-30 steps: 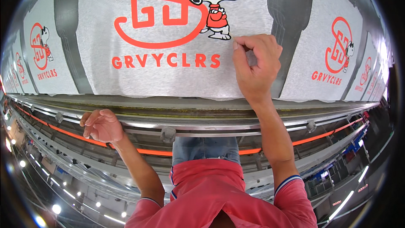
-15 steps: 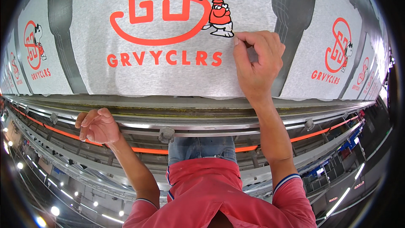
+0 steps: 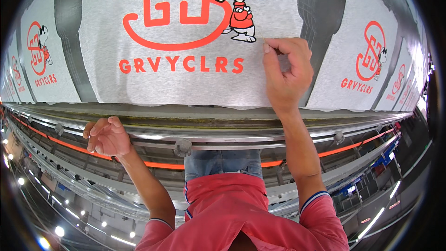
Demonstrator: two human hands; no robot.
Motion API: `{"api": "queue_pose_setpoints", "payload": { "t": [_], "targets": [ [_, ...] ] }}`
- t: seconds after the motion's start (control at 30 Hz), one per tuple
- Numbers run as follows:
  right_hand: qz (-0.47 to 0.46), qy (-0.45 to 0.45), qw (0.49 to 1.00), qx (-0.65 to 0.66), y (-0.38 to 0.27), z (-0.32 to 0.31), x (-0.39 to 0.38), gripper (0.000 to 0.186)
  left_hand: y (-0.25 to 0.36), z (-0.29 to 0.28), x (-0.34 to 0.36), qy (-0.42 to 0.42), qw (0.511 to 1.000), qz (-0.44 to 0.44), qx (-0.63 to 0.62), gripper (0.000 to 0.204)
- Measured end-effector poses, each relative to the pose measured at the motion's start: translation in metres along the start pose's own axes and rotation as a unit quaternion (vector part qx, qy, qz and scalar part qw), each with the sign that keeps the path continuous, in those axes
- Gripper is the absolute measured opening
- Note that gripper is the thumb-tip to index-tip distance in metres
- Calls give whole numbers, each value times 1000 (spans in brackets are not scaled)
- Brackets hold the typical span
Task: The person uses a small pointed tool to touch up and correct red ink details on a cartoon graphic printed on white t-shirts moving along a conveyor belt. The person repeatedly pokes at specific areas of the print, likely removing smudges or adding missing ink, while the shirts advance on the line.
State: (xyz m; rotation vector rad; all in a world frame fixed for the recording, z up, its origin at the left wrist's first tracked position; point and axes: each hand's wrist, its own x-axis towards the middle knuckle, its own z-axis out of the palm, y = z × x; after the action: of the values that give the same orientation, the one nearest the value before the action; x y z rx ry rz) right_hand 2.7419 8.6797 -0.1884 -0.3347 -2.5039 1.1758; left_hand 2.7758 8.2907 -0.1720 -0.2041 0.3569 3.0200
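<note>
A light grey fabric panel (image 3: 186, 86) lies flat on a dark grey board (image 3: 320, 4). It bears a looping red emblem (image 3: 179, 45) with red lettering below, and a black-and-white cartoon dog (image 3: 242, 14) in a red top. Just right of the dog's feet, my right hand (image 3: 290, 72) is over the panel, thumb and forefinger pinched together. A faint, very fine strand seems to show at the fingertips, too thin to name. My left hand (image 3: 109, 137) hovers palm up in front of the table edge, fingers loosely curled and apart, holding nothing.
Matching printed panels lie to the left (image 3: 42, 65) and right (image 3: 362, 65), with more beyond. A metal rail (image 3: 232, 145) with a grey knob (image 3: 182, 147) runs along the table's front. Below it passes an orange strip (image 3: 162, 164).
My right hand has drawn slightly right and down, away from the dog's feet, still pinched. My left hand stays nearly in place.
</note>
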Motion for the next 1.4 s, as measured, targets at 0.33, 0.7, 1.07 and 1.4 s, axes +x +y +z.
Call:
{"api": "queue_pose_setpoints", "payload": {
  "t": [0.33,0.7,1.07,1.4],
  "targets": [
    [96,15,976,195,8,-65,-6,10,-56,46,-10,-24,998,50,11,18],
    [303,6,823,480,101,-322,-68,10,-444,124,-74,114,974,-160,-114,26],
    [341,64,785,514,186,-419,-53,4,-680,189,-107,200,949,-244,-25,23],
    [341,42,793,504,204,-426,-40,4,-700,188,-99,187,952,-242,-1,23]
  ]
}}
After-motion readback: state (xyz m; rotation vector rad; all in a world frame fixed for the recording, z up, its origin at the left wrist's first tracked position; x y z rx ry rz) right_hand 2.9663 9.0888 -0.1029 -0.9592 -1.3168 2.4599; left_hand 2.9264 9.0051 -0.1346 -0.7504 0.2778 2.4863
